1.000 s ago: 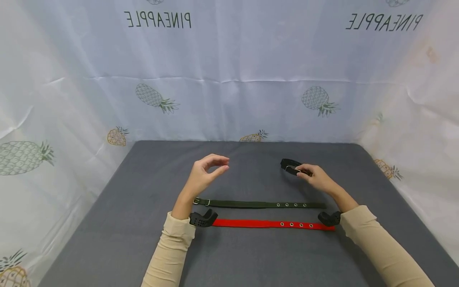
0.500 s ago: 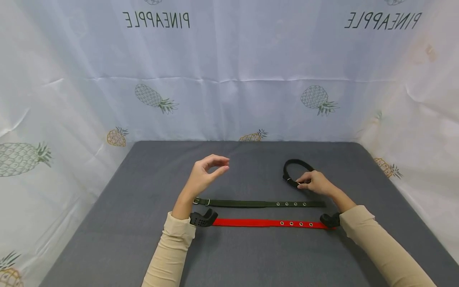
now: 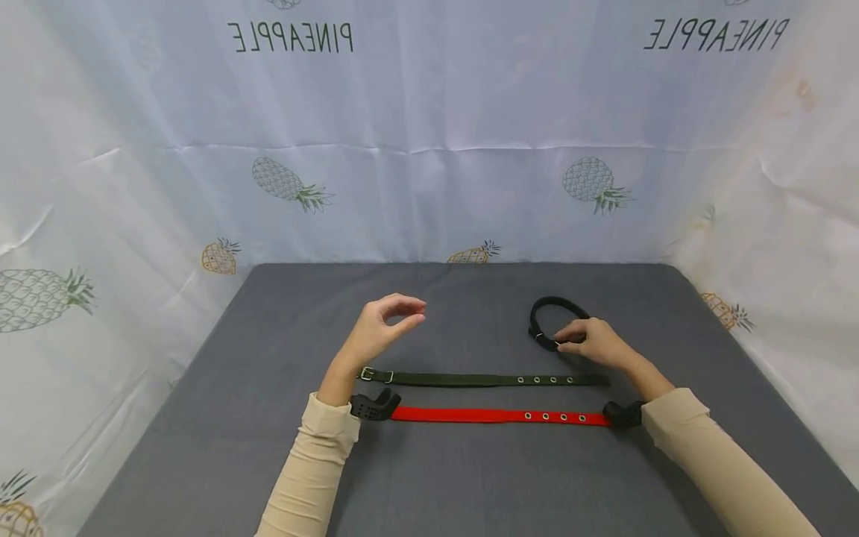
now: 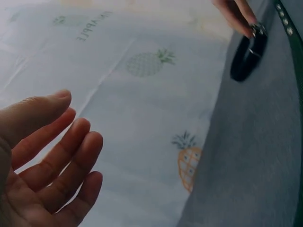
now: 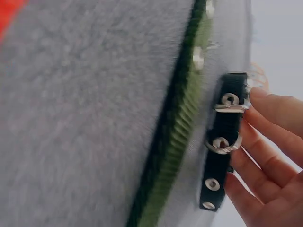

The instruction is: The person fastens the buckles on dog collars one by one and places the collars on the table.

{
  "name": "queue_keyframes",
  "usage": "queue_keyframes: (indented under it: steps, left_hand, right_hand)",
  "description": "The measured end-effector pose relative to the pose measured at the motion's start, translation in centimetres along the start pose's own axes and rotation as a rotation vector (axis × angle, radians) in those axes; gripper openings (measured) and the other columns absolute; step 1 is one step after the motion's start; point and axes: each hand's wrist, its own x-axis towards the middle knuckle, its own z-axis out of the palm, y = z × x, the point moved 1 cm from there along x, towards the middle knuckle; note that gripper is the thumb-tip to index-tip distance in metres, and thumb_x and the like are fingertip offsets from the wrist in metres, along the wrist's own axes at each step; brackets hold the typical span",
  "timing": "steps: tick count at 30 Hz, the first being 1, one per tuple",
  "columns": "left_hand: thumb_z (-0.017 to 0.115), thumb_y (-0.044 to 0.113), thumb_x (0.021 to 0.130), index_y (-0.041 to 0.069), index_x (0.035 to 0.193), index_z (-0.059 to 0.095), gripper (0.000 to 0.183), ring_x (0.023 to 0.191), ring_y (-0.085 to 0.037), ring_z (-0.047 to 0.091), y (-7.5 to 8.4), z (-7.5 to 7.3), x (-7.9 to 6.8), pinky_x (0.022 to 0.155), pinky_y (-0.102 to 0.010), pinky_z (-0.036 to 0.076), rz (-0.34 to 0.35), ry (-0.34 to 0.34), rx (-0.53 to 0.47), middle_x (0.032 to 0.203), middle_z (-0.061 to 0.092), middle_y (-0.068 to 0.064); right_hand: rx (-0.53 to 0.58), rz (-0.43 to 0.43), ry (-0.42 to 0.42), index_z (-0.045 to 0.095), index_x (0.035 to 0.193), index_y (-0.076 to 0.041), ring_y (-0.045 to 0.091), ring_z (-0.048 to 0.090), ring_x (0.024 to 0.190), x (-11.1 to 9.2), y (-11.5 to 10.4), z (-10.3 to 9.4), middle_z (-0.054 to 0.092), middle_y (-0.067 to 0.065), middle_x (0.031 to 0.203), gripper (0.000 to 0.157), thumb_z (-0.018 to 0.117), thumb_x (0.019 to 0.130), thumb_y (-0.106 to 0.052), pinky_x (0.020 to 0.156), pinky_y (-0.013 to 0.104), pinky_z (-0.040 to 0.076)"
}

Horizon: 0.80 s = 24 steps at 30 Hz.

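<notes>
A black collar (image 3: 537,328), buckled into a loop with metal eyelets, is at the right rear of the table. My right hand (image 3: 597,343) pinches its near side by the buckle. In the right wrist view, the thumb (image 5: 277,106) is at the edge of the black strap (image 5: 222,125), with the fingers behind it. My left hand (image 3: 379,328) hovers left of centre, fingers loosely curved and holding nothing; the left wrist view shows its palm (image 4: 28,198) bare. Nearer me, a green collar (image 3: 463,380) lies stretched straight, its buckle to the left.
A red collar (image 3: 456,415) lies straight in front of the green one, both its ends hidden by the black wrist cameras. The grey table (image 3: 483,477) ends at a white curtain (image 3: 429,201) printed with pineapples, which rises behind and along both sides.
The black collar has come down from a tilted, edge-on pose into a flatter loop, and my right hand has lowered toward me with it. My left hand has barely shifted.
</notes>
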Motion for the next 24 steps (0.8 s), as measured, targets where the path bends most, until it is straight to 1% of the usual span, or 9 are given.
queue_keyframes:
  steps: [2,5,8,10,13,16,18,21,24]
  left_hand:
    - [0.067,0.009,0.09,0.004,0.113,0.067,0.024,0.102,-0.027,0.066,-0.6,-0.4,-0.2,0.089,-0.025,0.053,-0.021,-0.025,0.034,0.113,0.069,-0.018]
    - [0.067,0.01,0.09,0.002,0.114,0.067,0.025,0.1,-0.026,0.066,-1.6,-1.2,-0.9,0.088,-0.029,0.054,-0.059,-0.066,0.078,0.112,0.07,-0.018]
    - [0.067,0.013,0.09,0.0,0.114,0.067,0.027,0.097,-0.024,0.066,-2.8,-1.9,-1.9,0.085,-0.03,0.054,-0.115,-0.123,0.129,0.11,0.07,-0.018]
    - [0.067,0.014,0.09,-0.002,0.114,0.067,0.028,0.094,-0.023,0.066,-3.7,-2.3,-2.5,0.083,-0.03,0.054,-0.151,-0.17,0.165,0.108,0.07,-0.019]
    - [0.068,0.015,0.089,-0.002,0.113,0.067,0.03,0.095,-0.024,0.066,-5.0,-2.7,-3.4,0.084,-0.031,0.054,-0.202,-0.245,0.221,0.107,0.07,-0.017]
    - [0.07,0.016,0.088,-0.002,0.114,0.067,0.032,0.1,-0.029,0.066,-6.0,-2.8,-3.9,0.086,-0.036,0.055,-0.245,-0.315,0.253,0.11,0.07,-0.018]
    - [0.073,0.017,0.085,-0.001,0.112,0.068,0.033,0.103,-0.031,0.065,-6.5,-2.8,-4.1,0.087,-0.038,0.055,-0.268,-0.345,0.273,0.111,0.07,-0.018]
    - [0.079,0.016,0.079,0.0,0.106,0.071,0.032,0.099,-0.028,0.065,-7.2,-2.8,-4.3,0.085,-0.037,0.054,-0.28,-0.36,0.302,0.106,0.07,-0.015]
    - [0.082,0.015,0.075,0.003,0.097,0.074,0.027,0.089,-0.02,0.063,-7.8,-2.8,-4.4,0.079,-0.029,0.052,-0.253,-0.36,0.335,0.097,0.068,-0.012]
  right_hand:
    - [0.007,-0.002,0.039,0.073,0.104,-0.002,0.027,0.064,0.09,-0.7,-0.1,-0.5,0.071,0.018,0.104,0.022,0.072,0.085,-0.014,0.075,0.034,0.054]
    - [0.024,-0.001,0.073,0.073,0.102,-0.002,0.014,0.066,0.084,-2.0,0.0,-1.1,0.072,0.015,0.099,0.022,0.073,0.084,-0.015,0.076,0.032,0.055]
    - [0.076,0.009,0.036,0.072,0.1,-0.001,0.0,0.064,0.077,-3.2,0.5,-1.4,0.073,0.015,0.096,0.021,0.073,0.084,-0.014,0.071,0.023,0.055]
    - [0.111,0.015,-0.01,0.072,0.099,0.001,-0.006,0.062,0.075,-3.9,0.9,-1.4,0.074,0.016,0.095,0.021,0.073,0.084,-0.015,0.067,0.019,0.053]
    - [0.136,0.03,-0.073,0.072,0.099,0.002,-0.008,0.059,0.073,-4.7,1.4,-1.1,0.073,0.015,0.093,0.024,0.074,0.083,-0.016,0.063,0.019,0.051]
    - [0.126,0.042,-0.102,0.072,0.099,0.0,-0.008,0.053,0.072,-4.9,1.9,-0.7,0.073,0.012,0.093,0.027,0.077,0.08,-0.018,0.063,0.019,0.049]
    - [0.113,0.036,-0.116,0.072,0.097,-0.002,-0.007,0.049,0.073,-4.9,2.0,-0.5,0.071,0.009,0.092,0.027,0.079,0.077,-0.019,0.064,0.018,0.047]
    - [0.101,-0.001,-0.137,0.072,0.093,-0.004,-0.006,0.046,0.072,-4.6,2.1,-0.2,0.066,0.004,0.088,0.026,0.081,0.075,-0.021,0.064,0.018,0.045]
    - [0.111,-0.03,-0.156,0.071,0.086,-0.006,-0.006,0.045,0.068,-4.4,2.1,-0.1,0.061,-0.002,0.079,0.021,0.081,0.075,-0.02,0.06,0.019,0.043]
